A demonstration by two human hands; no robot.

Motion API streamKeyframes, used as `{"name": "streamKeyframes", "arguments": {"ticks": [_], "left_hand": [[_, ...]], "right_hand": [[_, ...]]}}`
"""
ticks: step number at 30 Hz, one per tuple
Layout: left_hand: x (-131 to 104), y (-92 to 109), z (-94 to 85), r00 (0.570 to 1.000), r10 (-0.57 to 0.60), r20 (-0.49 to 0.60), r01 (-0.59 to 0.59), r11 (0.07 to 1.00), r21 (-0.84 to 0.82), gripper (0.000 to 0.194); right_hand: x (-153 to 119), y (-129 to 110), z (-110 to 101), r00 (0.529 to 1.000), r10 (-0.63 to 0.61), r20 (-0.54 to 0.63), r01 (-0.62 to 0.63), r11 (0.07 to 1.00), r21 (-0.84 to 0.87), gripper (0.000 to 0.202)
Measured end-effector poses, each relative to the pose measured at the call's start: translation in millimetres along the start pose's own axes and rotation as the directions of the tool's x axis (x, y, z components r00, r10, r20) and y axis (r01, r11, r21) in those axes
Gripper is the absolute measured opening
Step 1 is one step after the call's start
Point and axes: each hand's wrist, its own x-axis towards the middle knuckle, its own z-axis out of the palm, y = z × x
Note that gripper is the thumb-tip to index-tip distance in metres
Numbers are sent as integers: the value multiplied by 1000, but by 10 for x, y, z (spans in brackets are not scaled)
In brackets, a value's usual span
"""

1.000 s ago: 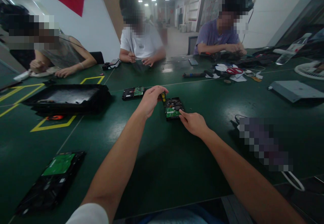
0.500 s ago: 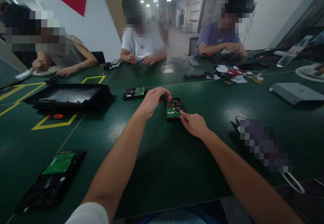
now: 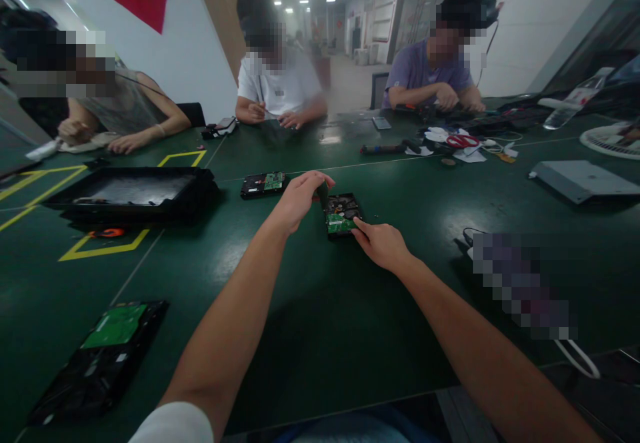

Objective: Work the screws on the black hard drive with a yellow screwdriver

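Observation:
A hard drive [image 3: 343, 208] lies on the dark green table with its green circuit board and black metal underside facing up. My right hand [image 3: 383, 243] grips its near right edge, with thumb and fingers closed on the rim. My left hand [image 3: 303, 196] is bent over the drive's far left corner, fingers pinched together. What they hold, if anything, is hidden beneath the fingertips. A second hard drive [image 3: 263, 184] rests just left of my left hand. Another, larger-looking hard drive [image 3: 100, 363] lies at the near left, board upward.
At left sits a stack of black trays [image 3: 135, 189] beside yellow tape marks [image 3: 105, 251]. A grey metal box [image 3: 583, 179], a bottle [image 3: 580, 99] and red-handled scissors [image 3: 463, 141] lie on the right. A blurred pouch-like object [image 3: 520, 283] is nearer. Three people work across the table.
The camera view has shifted slightly. My hands stay at the same drive, the left one moving only a little. Across the table, the right-hand person's hands have moved apart.

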Motion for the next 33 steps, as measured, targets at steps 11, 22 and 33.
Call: {"name": "streamKeyframes", "arguments": {"ticks": [11,22,33], "left_hand": [[-33,66,-58,992,-98,74,101,994,-37,28],[-2,-26,-1,996,-85,39,88,991,-104,34],[-41,14,30,981,-170,90,188,949,-251,25]], "right_hand": [[9,19,23,1000,5,-16,-5,999,-37,58],[7,8,-6,1000,7,-1,-7,1000,-29,58],[-1,17,36,999,-4,-44,3,1000,-20,56]]}}
